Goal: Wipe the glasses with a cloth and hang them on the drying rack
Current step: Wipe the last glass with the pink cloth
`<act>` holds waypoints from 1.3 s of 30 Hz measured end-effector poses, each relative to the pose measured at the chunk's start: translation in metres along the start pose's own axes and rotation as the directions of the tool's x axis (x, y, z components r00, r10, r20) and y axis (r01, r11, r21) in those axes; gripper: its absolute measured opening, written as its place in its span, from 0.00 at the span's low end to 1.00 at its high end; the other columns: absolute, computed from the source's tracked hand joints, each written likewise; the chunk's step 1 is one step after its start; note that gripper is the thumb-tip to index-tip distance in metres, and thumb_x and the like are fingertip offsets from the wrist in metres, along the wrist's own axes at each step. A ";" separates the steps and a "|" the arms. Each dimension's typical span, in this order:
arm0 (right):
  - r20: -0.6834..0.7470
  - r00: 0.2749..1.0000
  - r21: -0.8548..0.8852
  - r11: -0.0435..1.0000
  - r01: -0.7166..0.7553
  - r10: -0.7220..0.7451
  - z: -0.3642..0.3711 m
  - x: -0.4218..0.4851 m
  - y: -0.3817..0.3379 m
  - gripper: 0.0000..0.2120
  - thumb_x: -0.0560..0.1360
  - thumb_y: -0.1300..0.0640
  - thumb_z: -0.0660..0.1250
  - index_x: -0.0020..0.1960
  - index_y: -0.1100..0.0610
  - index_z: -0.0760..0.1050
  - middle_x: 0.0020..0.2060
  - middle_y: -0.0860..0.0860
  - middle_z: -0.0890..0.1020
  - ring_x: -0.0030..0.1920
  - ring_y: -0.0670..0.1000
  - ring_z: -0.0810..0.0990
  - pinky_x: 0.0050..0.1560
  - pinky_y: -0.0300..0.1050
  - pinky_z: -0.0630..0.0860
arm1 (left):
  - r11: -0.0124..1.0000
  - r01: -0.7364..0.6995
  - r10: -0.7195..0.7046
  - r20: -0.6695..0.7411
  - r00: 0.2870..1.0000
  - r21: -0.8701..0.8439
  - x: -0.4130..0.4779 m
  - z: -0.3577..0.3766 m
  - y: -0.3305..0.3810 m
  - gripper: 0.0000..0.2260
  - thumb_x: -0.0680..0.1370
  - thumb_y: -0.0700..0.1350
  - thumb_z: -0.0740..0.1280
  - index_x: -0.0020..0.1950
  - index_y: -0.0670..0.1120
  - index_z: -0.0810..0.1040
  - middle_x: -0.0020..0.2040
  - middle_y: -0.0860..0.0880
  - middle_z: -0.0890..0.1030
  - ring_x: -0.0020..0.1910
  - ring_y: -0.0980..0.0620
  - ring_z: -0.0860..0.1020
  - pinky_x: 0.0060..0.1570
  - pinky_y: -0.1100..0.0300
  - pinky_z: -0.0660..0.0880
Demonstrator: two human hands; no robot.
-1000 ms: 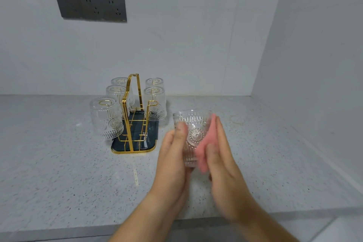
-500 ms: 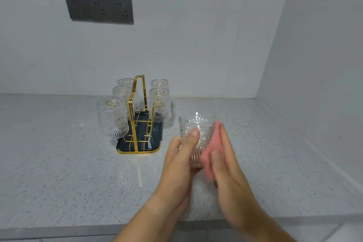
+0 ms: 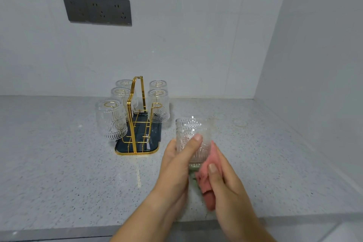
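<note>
Two pale walls meet in one corner: the back wall [image 3: 176,35] and the side wall [image 3: 324,65] on the right. One speckled grey countertop [image 3: 59,173] fills the lower field. One dark socket panel [image 3: 97,10] is mounted on the back wall, upper left.

One drying rack [image 3: 130,116] of gold wire, with a tall loop handle, stands on one dark tray [image 3: 137,151] with a gold rim, left of centre on the countertop.

Two hands appear at the lower edge. The left hand [image 3: 174,169] wraps round the one held glass [image 3: 188,131], thumb laid across its near face. The right hand [image 3: 225,182] pinches one pink cloth [image 3: 206,186] under the thumb and presses it against the lower right side of that glass.

Six patterned glasses in all. Five hang mouth down on the rack: three on its left side, front [image 3: 111,120], middle [image 3: 120,96] and back [image 3: 123,83]; two on its right side, front [image 3: 158,106] and back [image 3: 158,84]. The sixth, the held glass, is upright with its mouth up, just right of the rack's near end and apart from it
</note>
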State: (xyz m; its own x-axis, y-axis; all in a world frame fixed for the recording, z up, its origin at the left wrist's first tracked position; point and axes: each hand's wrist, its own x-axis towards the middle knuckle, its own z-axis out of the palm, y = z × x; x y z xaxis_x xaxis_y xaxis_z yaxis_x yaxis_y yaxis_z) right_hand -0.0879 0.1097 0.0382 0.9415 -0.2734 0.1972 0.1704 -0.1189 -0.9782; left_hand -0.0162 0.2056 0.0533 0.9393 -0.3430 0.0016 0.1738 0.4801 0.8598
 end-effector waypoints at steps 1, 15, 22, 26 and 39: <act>-0.008 1.000 0.012 1.000 0.000 0.000 -0.005 -0.001 -0.001 0.20 0.84 0.55 0.58 0.71 0.35 0.68 0.49 0.36 0.86 0.43 0.32 0.83 0.42 0.26 0.76 | 1.000 -0.017 0.017 0.017 1.000 -0.003 0.001 -0.002 0.002 0.16 0.75 0.47 0.73 0.58 0.39 0.82 0.48 0.41 0.87 0.44 0.47 0.86 0.40 0.60 0.82; 0.201 0.943 -0.283 0.906 0.315 -0.265 -0.048 0.053 -0.075 0.13 0.85 0.59 0.58 0.53 0.54 0.81 0.53 0.40 0.84 0.54 0.38 0.84 0.54 0.36 0.80 | 0.999 0.050 -0.046 0.268 0.962 -0.008 -0.004 -0.014 0.003 0.19 0.69 0.51 0.76 0.59 0.46 0.86 0.48 0.45 0.85 0.43 0.49 0.83 0.56 0.39 0.78; 0.227 0.939 -0.483 0.807 0.340 -0.259 -0.054 0.047 -0.076 0.14 0.78 0.35 0.60 0.60 0.36 0.73 0.56 0.35 0.77 0.62 0.39 0.77 0.64 0.42 0.74 | 0.993 0.102 -0.085 0.266 0.960 -0.050 -0.002 -0.024 0.004 0.28 0.62 0.57 0.84 0.57 0.45 0.87 0.51 0.41 0.84 0.47 0.44 0.82 0.43 0.48 0.84; 0.369 0.894 -0.553 0.714 0.430 -0.253 -0.060 0.040 -0.078 0.12 0.75 0.36 0.65 0.56 0.37 0.76 0.49 0.38 0.81 0.53 0.44 0.80 0.54 0.36 0.74 | 0.994 0.110 -0.101 0.259 0.961 -0.023 0.001 -0.027 0.008 0.42 0.61 0.58 0.85 0.68 0.40 0.77 0.55 0.39 0.83 0.49 0.40 0.82 0.41 0.49 0.83; 0.557 0.825 -0.540 0.795 0.278 0.090 -0.069 0.049 -0.095 0.20 0.68 0.47 0.79 0.58 0.45 0.81 0.52 0.40 0.87 0.57 0.39 0.84 0.64 0.39 0.76 | 0.996 0.088 -0.082 0.269 0.960 -0.009 -0.004 -0.020 0.010 0.39 0.60 0.57 0.86 0.62 0.37 0.80 0.52 0.39 0.86 0.42 0.47 0.85 0.37 0.53 0.83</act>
State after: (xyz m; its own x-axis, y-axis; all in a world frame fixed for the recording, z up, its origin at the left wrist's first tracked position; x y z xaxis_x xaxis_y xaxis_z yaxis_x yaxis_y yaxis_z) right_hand -0.0777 0.0417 0.1458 0.9545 0.2957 0.0383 0.2399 -0.6856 -0.6873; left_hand -0.0121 0.2276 0.0512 0.8074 -0.5859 0.0688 0.2581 0.4558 0.8518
